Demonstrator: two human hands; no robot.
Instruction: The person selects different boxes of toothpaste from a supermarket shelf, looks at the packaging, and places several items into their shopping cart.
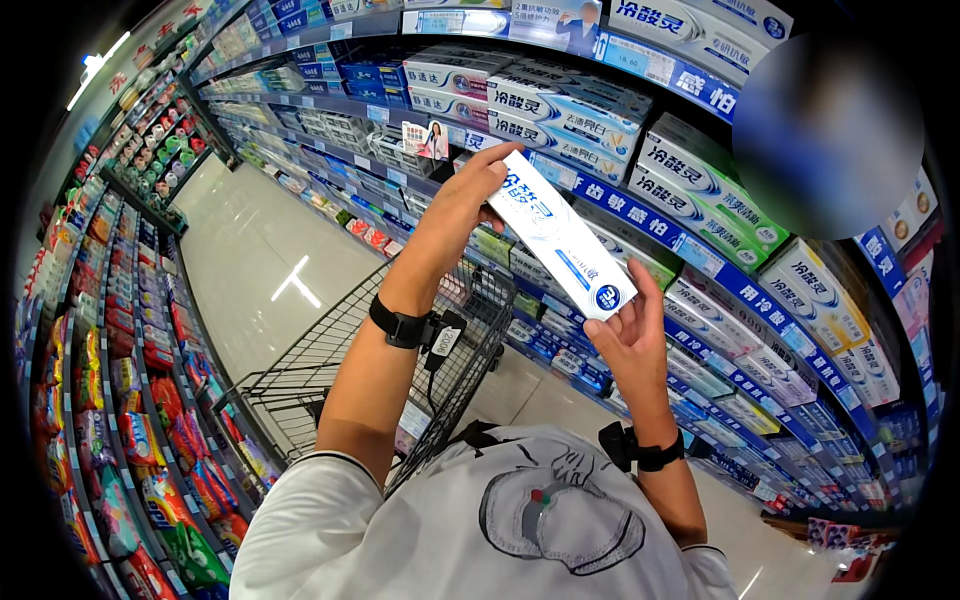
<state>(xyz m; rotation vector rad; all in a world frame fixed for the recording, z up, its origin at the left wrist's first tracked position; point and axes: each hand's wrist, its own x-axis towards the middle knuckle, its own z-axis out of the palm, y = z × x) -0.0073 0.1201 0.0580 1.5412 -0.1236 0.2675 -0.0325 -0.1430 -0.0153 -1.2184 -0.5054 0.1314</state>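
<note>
A white toothpaste carton (562,236) with blue printing lies tilted across both hands in front of my chest. My left hand (484,187) grips its upper left end, thumb on the front face and fingers behind. At the lower right end my right hand (630,315) holds the box, its thumb at the bottom edge and fingers along the side. Each wrist wears a black strap. Behind the carton, stacked toothpaste cartons (559,112) fill the shelves, some white and blue, others green or yellow.
A wire shopping cart (322,375) stands left of my body, below my left forearm. The toothpaste shelf edge (622,195) curves along the right. Across the tiled aisle floor (247,262), shelves hold colorful bagged goods (142,439). A blurred round patch covers the upper right.
</note>
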